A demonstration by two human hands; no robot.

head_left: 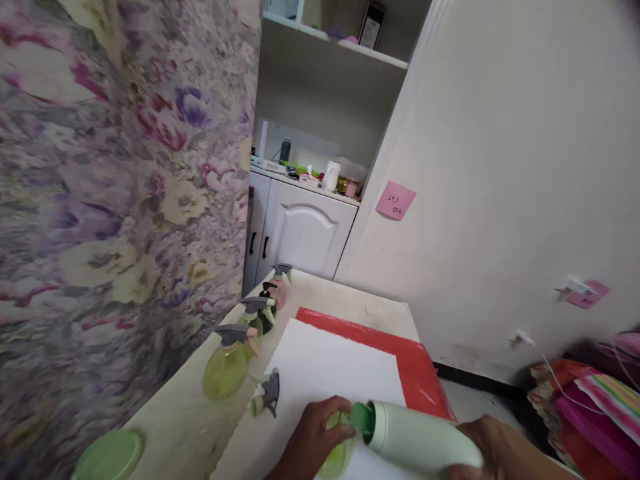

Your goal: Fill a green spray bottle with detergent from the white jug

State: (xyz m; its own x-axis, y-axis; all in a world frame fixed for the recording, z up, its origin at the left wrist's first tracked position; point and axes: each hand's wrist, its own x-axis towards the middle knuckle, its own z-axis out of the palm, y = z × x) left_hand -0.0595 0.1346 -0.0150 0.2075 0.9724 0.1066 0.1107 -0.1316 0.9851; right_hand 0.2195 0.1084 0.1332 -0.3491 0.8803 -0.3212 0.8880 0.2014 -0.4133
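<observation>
Fingers of our left hand [319,428] grip the small yellow-green bottle [336,461] over the white sheet [345,363]; those of our right hand [493,450] grasp the tilted pale-green bottle [417,437], mouth over that sheet; poor aim, we think, could wet it

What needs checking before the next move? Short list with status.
1. Left hand holding yellow-green bottle: ok.
2. Right hand holding pale green bottle: ok, its mouth tipped toward the left hand.
3. Mouths lined up: cannot tell, fingers block the view.
4. Loose spray head out of the way: ok, at the white sheet's left edge.
5. Fill level in yellow-green bottle: cannot tell, partly hidden.
</observation>
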